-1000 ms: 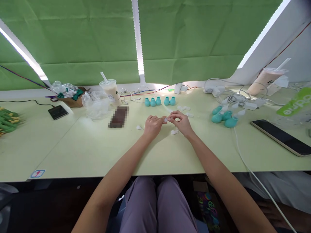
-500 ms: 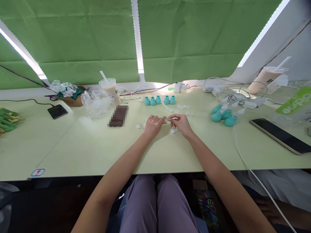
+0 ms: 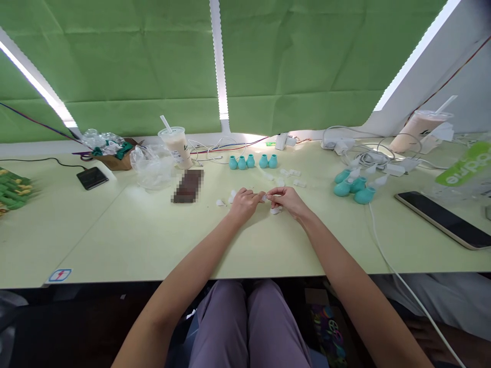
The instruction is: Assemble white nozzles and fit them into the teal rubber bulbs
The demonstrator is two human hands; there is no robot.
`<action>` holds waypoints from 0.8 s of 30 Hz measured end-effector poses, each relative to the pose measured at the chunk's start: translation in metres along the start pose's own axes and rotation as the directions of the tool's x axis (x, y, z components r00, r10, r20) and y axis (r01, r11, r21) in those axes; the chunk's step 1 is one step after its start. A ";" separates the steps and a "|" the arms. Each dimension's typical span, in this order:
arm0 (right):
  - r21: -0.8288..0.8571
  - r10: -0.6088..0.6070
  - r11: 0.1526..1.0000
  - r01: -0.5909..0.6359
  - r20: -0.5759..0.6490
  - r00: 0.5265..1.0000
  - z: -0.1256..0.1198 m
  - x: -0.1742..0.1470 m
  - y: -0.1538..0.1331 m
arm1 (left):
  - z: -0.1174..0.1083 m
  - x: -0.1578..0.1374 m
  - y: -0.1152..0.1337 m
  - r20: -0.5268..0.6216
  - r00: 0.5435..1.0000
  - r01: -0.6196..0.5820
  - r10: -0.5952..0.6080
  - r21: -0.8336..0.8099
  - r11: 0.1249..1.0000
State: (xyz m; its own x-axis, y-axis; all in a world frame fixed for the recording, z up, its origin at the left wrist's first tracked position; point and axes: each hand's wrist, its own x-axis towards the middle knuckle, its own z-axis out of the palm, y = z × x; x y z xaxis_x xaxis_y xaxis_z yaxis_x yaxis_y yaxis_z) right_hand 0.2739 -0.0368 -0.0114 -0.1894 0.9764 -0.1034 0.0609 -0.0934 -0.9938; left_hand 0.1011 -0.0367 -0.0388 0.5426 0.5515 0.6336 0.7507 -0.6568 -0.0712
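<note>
Fingertips of my left hand (image 3: 245, 202) and my right hand (image 3: 286, 199) meet over the table, both closed on a small white piece (image 3: 263, 198) between them. Its exact kind is mostly hidden by the fingers. Another white piece (image 3: 275, 210) lies just under my right hand, and a further one (image 3: 220, 203) rests left of my left hand. Beyond the hands are several clear-white pieces (image 3: 299, 183). Behind those stands a row of small turquoise bulb-shaped pots (image 3: 242, 162). More turquoise bulbs (image 3: 364, 195) with white tips sit to the right.
A cup with a straw (image 3: 177, 148) and a plastic bag (image 3: 151, 168) are at the back left. A phone (image 3: 445, 217) lies at the right, near tangled white cables (image 3: 372, 156) and a second cup (image 3: 416, 130). A white cord (image 3: 379, 240) crosses the table's front edge.
My right hand has shifted slightly, its fingers now tighter against the left fingertips at the white piece. The whole view has dropped a little; the objects on the table stay in place.
</note>
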 end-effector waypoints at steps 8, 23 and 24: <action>0.012 -0.046 0.999 0.045 0.015 0.999 -0.001 0.002 0.004 | -0.001 0.002 0.001 -0.034 0.999 0.015 -0.016 -0.019 1.000; 0.111 0.001 0.994 -0.021 0.180 0.984 -0.007 0.002 0.001 | 0.004 0.003 0.003 -0.140 0.988 0.051 -0.060 -0.063 0.997; 0.128 -0.004 0.992 -0.020 0.182 0.983 -0.008 0.001 0.000 | 0.004 0.005 0.004 -0.164 0.981 0.091 -0.101 -0.066 0.994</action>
State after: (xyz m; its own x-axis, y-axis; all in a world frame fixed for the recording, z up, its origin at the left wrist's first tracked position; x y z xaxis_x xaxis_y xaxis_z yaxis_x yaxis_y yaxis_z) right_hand 0.2819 -0.0336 -0.0109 -0.3646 0.9252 -0.1055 -0.0613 -0.1369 -0.9887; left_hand 0.1080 -0.0344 -0.0393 0.3949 0.5226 0.7556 0.7701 -0.6368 0.0379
